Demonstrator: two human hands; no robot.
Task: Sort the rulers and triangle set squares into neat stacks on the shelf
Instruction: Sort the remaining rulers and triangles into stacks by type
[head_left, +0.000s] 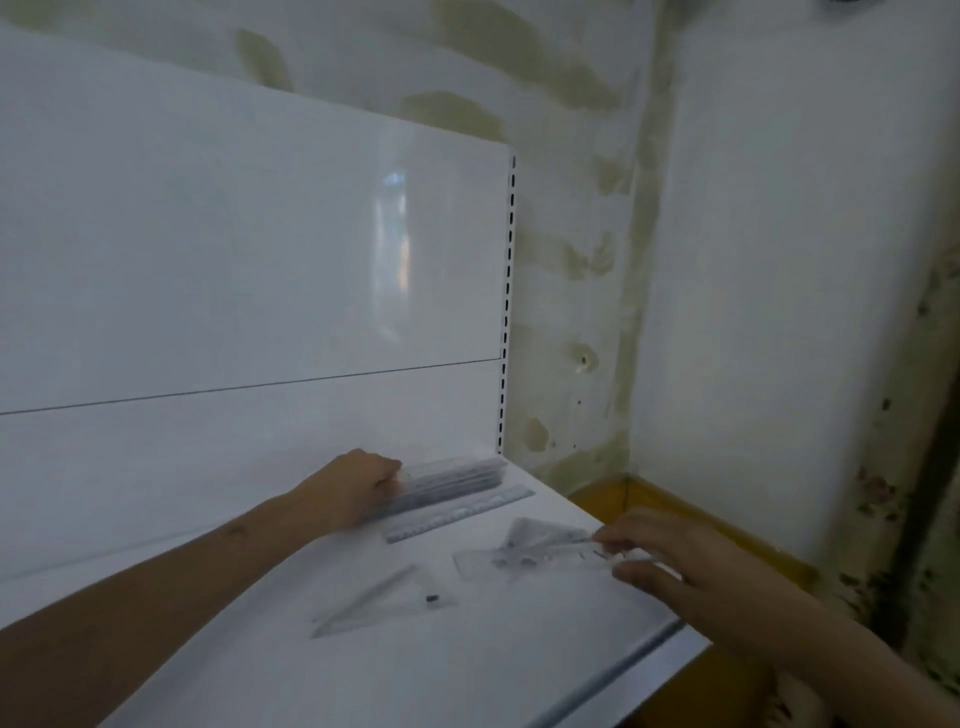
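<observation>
Judging from their look, the clear plastic rulers and set squares are thin, light and stiff, and they are likely to slide easily on the smooth white shelf (519, 649). Being transparent, their edges are hard to make out. A grip at an edge or a corner is suggested, since a flat piece lying flush gives little to pinch from above; some flex, and a risk of snapping, can be expected if one is bent.

A stack of rulers (452, 480) is lined up at the back of the shelf, and its near end is touched by the left hand (358, 486), whose fingers are curled against it; whether it is gripped cannot be told. A single ruler (460, 512) lies just in front of the stack. A clear ruler (530, 558) is pinched at its right end by the right hand (670, 561), lying over a set square (540, 535). A second set square (387, 603) rests apart, nearer the front.

Graduation marks are seen on the rulers, but no brand or writing can be read.
</observation>
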